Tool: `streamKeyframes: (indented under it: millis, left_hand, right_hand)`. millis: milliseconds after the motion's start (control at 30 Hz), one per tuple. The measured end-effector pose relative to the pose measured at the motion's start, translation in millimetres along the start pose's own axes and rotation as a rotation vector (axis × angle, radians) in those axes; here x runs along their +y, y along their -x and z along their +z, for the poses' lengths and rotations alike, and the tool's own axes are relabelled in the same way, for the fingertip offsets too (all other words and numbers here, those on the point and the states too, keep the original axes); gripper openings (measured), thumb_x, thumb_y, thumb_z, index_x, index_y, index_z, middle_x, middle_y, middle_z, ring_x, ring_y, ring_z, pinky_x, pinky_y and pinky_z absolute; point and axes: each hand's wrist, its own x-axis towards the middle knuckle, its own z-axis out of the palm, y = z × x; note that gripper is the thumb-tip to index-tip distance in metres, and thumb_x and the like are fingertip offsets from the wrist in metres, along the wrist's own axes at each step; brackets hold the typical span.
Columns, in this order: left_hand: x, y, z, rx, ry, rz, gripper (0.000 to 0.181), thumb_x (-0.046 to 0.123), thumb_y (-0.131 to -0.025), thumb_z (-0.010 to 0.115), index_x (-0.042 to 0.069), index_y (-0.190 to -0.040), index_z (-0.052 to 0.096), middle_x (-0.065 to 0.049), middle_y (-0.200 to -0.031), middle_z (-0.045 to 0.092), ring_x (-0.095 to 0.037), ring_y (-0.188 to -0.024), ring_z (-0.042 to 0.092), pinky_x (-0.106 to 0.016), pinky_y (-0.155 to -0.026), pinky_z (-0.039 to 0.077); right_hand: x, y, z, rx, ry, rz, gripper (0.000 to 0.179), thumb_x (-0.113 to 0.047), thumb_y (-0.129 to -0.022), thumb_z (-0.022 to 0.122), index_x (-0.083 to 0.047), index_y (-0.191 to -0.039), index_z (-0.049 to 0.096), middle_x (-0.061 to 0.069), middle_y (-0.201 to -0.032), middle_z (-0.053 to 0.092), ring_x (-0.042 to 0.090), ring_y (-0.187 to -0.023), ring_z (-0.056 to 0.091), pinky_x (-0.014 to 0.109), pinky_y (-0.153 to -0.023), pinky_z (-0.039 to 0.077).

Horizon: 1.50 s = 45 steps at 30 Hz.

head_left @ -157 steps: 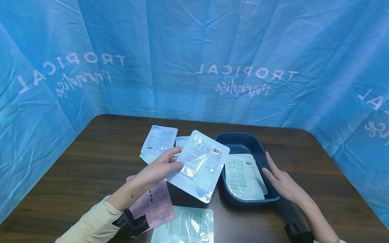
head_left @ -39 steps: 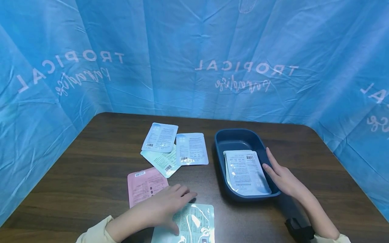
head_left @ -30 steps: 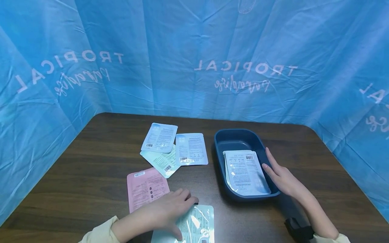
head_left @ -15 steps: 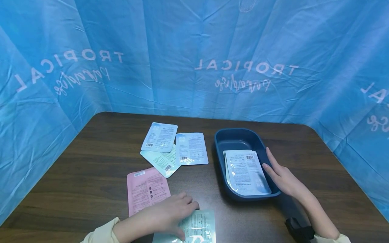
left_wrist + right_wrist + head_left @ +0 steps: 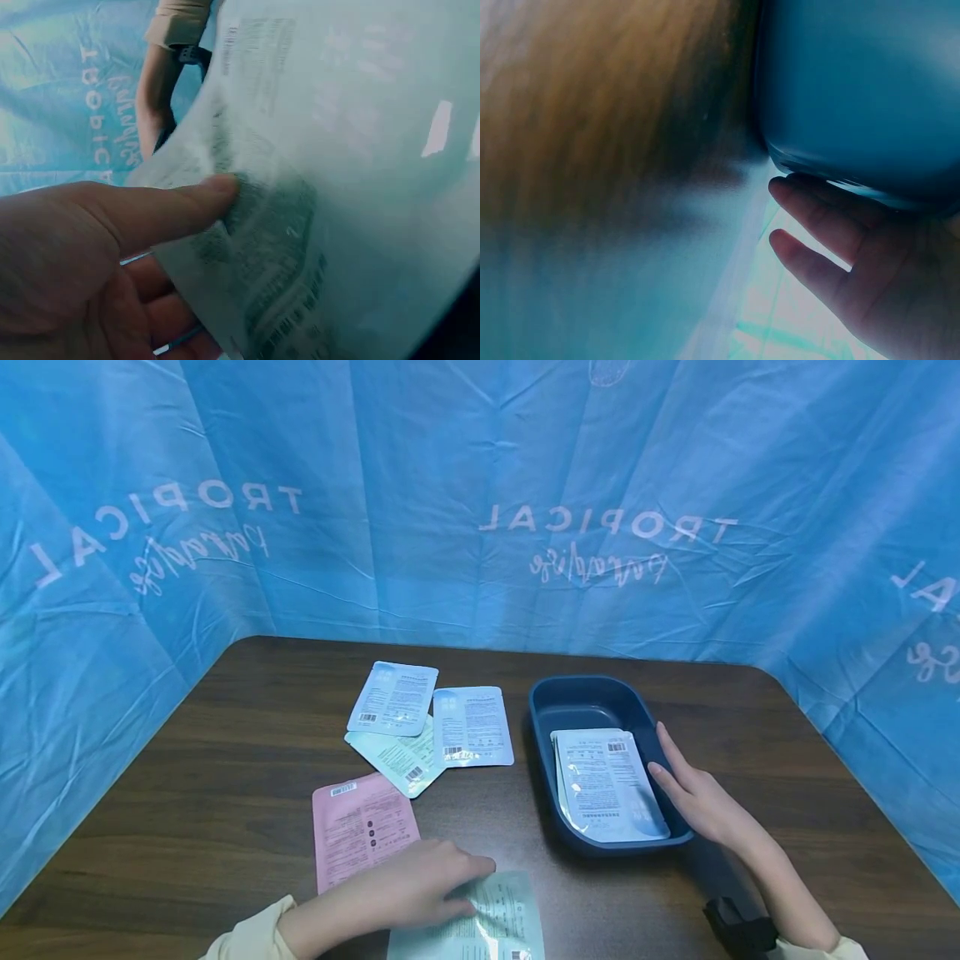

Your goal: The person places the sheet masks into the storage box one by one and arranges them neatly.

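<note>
In the head view my left hand (image 5: 420, 885) pinches the left edge of a pale green sheet mask packet (image 5: 502, 914) near the front of the table. The left wrist view shows the thumb on top of that packet (image 5: 375, 165) and the fingers underneath. My right hand (image 5: 701, 802), fingers straight, rests against the right side of a dark blue plastic bin (image 5: 592, 683). Its fingers lie along the bin's wall (image 5: 855, 90) in the right wrist view. Inside the bin is a small stack of packets, a light blue sheet mask packet (image 5: 611, 785) uppermost.
Two light blue packets (image 5: 393, 697) (image 5: 472, 727) lie left of the bin, beside a green packet (image 5: 408, 760) partly under them. A pink packet (image 5: 360, 827) lies nearer, partly behind the left forearm. A blue printed curtain (image 5: 420, 527) surrounds the brown wooden table (image 5: 187, 793).
Earlier, the left hand carried a light blue packet to the bin, where it now lies on the stack. That hand then moved to the green packet and gripped its edge; the packet has shifted slightly right.
</note>
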Motion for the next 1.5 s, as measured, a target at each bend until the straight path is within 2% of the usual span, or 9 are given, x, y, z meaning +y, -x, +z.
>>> streamKeyframes:
  millis: [133, 300, 433, 600, 733, 900, 1033, 1267, 1500]
  left_hand:
    - [-0.5, -3.7, -5.0, 0.057, 0.183, 0.006, 0.016, 0.017, -0.084, 0.070, 0.014, -0.090, 0.055, 0.016, -0.064, 0.040, 0.001, -0.057, 0.037, -0.015, -0.052, 0.033]
    - [-0.8, -9.7, -10.5, 0.181, 0.532, -0.029, 0.011, 0.007, -0.087, 0.066, 0.011, -0.093, 0.058, 0.013, -0.077, 0.055, 0.000, -0.066, 0.049, -0.019, -0.062, 0.044]
    - [-1.8, -11.3, -17.5, 0.259, 0.695, -0.091, 0.016, 0.002, -0.088, 0.063, 0.007, -0.102, 0.060, 0.004, -0.091, 0.064, -0.005, -0.073, 0.060, -0.025, -0.066, 0.050]
    - [-6.1, -13.9, -25.9, 0.291, 0.896, -0.138, 0.029, -0.002, -0.090, 0.058, -0.001, -0.119, 0.054, -0.010, -0.103, 0.065, -0.017, -0.081, 0.066, -0.032, -0.065, 0.053]
    - [-9.7, -16.7, -29.8, 0.282, 1.047, -0.174, 0.036, -0.002, -0.092, 0.054, -0.004, -0.127, 0.047, -0.016, -0.106, 0.065, -0.026, -0.086, 0.066, -0.038, -0.067, 0.053]
    - [-10.3, -21.4, -34.9, 0.274, 1.199, -0.237, 0.040, 0.002, -0.093, 0.053, -0.001, -0.131, 0.043, -0.016, -0.107, 0.065, -0.029, -0.090, 0.065, -0.040, -0.072, 0.052]
    - [-7.5, -29.0, -40.8, 0.286, 1.302, -0.258, 0.043, 0.003, -0.094, 0.053, 0.002, -0.135, 0.041, -0.017, -0.110, 0.064, -0.030, -0.093, 0.064, -0.041, -0.076, 0.051]
    - [-4.9, -45.3, -47.6, 0.325, 1.346, -0.295, 0.042, 0.002, -0.094, 0.051, 0.002, -0.135, 0.041, -0.018, -0.113, 0.062, -0.031, -0.095, 0.063, -0.044, -0.077, 0.050]
    - [-5.0, -57.7, -52.5, 0.331, 1.397, -0.283, 0.043, -0.001, -0.096, 0.045, 0.002, -0.138, 0.037, -0.020, -0.117, 0.059, -0.030, -0.100, 0.061, -0.043, -0.081, 0.048]
  right_hand:
    - [-0.5, 0.0, -0.8, 0.002, -0.001, -0.001, 0.069, -0.034, -0.102, 0.035, -0.006, -0.148, -0.008, 0.030, -0.149, 0.005, 0.054, -0.128, 0.016, 0.067, -0.095, 0.019]
    - [-1.2, -0.5, -0.8, -0.001, -0.006, 0.001, 0.069, -0.034, -0.102, 0.034, -0.006, -0.148, -0.008, 0.030, -0.149, 0.004, 0.054, -0.128, 0.015, 0.067, -0.095, 0.018]
    - [-1.0, -0.3, -0.9, 0.001, -0.005, 0.001, 0.068, -0.033, -0.103, 0.034, -0.005, -0.148, -0.008, 0.030, -0.149, 0.004, 0.054, -0.128, 0.014, 0.067, -0.096, 0.018]
    - [-0.8, 0.0, -0.9, 0.005, -0.006, -0.004, 0.068, -0.033, -0.103, 0.034, -0.005, -0.148, -0.008, 0.030, -0.149, 0.004, 0.054, -0.128, 0.014, 0.066, -0.096, 0.017]
    - [-1.3, 0.4, -1.0, -0.001, -0.015, -0.003, 0.068, -0.033, -0.103, 0.034, -0.005, -0.148, -0.008, 0.030, -0.149, 0.003, 0.054, -0.128, 0.014, 0.067, -0.096, 0.017]
    - [0.0, 0.6, -1.4, -0.003, -0.017, -0.006, 0.068, -0.033, -0.103, 0.034, -0.006, -0.148, -0.009, 0.031, -0.148, 0.004, 0.055, -0.128, 0.014, 0.067, -0.095, 0.017]
    - [1.3, 0.8, -0.9, -0.001, -0.014, -0.018, 0.067, -0.033, -0.103, 0.034, -0.006, -0.148, -0.008, 0.031, -0.148, 0.005, 0.054, -0.128, 0.015, 0.066, -0.095, 0.018]
    - [1.0, 0.9, 0.2, 0.004, -0.016, -0.022, 0.067, -0.030, -0.103, 0.036, -0.006, -0.149, -0.006, 0.030, -0.148, 0.006, 0.054, -0.128, 0.016, 0.066, -0.096, 0.019]
    - [1.6, 0.2, -1.4, 0.001, -0.009, -0.018, 0.067, -0.034, -0.103, 0.033, -0.005, -0.148, -0.007, 0.030, -0.149, 0.003, 0.053, -0.129, 0.014, 0.066, -0.097, 0.016]
